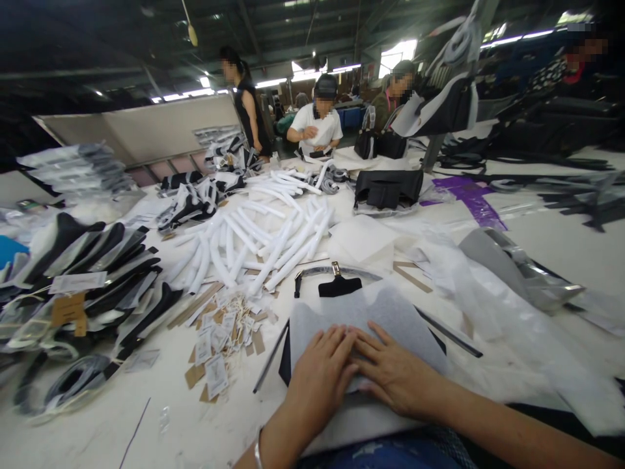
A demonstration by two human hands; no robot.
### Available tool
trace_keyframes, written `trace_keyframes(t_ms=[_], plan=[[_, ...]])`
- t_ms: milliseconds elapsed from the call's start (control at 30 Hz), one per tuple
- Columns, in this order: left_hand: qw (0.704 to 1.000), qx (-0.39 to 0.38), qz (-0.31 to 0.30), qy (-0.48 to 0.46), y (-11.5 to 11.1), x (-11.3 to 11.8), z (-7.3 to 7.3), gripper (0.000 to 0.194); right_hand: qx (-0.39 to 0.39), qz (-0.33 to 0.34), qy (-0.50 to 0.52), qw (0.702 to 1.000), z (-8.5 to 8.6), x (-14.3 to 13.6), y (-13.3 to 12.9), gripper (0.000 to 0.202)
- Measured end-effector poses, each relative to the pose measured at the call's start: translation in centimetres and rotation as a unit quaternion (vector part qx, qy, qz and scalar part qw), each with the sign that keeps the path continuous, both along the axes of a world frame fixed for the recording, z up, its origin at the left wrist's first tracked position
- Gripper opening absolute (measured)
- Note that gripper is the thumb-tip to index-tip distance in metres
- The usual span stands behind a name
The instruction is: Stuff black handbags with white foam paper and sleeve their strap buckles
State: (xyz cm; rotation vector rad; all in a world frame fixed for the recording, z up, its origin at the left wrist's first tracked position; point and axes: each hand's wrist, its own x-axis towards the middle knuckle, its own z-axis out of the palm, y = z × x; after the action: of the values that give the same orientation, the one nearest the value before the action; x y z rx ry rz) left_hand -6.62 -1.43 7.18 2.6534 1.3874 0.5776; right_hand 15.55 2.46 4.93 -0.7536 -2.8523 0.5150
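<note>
Your head-worn camera looks forward and down: your left hand (325, 365) and right hand (398, 378) lie near, at the lower middle, while the wide view runs across the white worktable (205, 433) to co-workers (319, 127) beyond and up to the dark roof (122, 39)

I have my left forearm (280, 433) slanting up from the lower left and my right forearm (502, 420) reaching in from the lower right, both bare. My left grip (325, 365) lies palm down, fingers (338, 342) pointing forward and inward; my right grip (393, 374) lies palm down too, fingers (375, 353) spread and angled inward. Their fingers meet in the middle.
</note>
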Motion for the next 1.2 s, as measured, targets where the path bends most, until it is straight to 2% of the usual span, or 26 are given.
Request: trace_keyframes(t_ms=[100, 200, 300, 400, 467, 600, 833, 1200], plan=[[0.998, -0.024, -0.019, 0.062, 1.6, -1.2, -2.5, 0.058, -0.054, -0.008, 0.042, 0.998, 0.3, 0.8, 0.5, 0.067], [0.995, -0.024, -0.027, 0.089, 1.5, -2.1, -3.7, 0.060, -0.105, -0.090, 0.083, 0.987, -0.1, 1.3, 1.0, 0.052], [0.993, -0.020, -0.023, 0.110, 1.0, -2.3, -3.6, 0.059, -0.036, -0.120, 0.071, 0.990, -0.9, 1.3, 1.4, 0.043], [0.993, -0.013, -0.020, 0.115, 0.9, -2.3, -3.3, 0.060, 0.061, -0.079, 0.007, 0.995, -1.0, 1.4, 1.7, 0.050], [0.993, -0.014, -0.021, 0.116, 1.1, -2.3, -3.2, 0.061, 0.081, -0.044, -0.022, 0.995, -0.4, 1.9, 2.1, 0.057], [0.992, -0.024, -0.032, 0.121, 1.6, -2.4, -3.4, 0.062, 0.058, 0.008, -0.024, 0.998, 0.5, 2.7, 3.4, 0.056], [0.991, -0.039, -0.045, 0.116, 2.3, -2.5, -4.2, 0.057, 0.043, -0.036, 0.041, 0.998, -0.2, 2.1, 4.2, 0.027], [0.994, -0.049, -0.042, 0.092, 2.2, -2.5, -4.1, 0.053, 0.048, -0.026, 0.037, 0.998, -0.2, 2.2, 4.3, 0.029]])
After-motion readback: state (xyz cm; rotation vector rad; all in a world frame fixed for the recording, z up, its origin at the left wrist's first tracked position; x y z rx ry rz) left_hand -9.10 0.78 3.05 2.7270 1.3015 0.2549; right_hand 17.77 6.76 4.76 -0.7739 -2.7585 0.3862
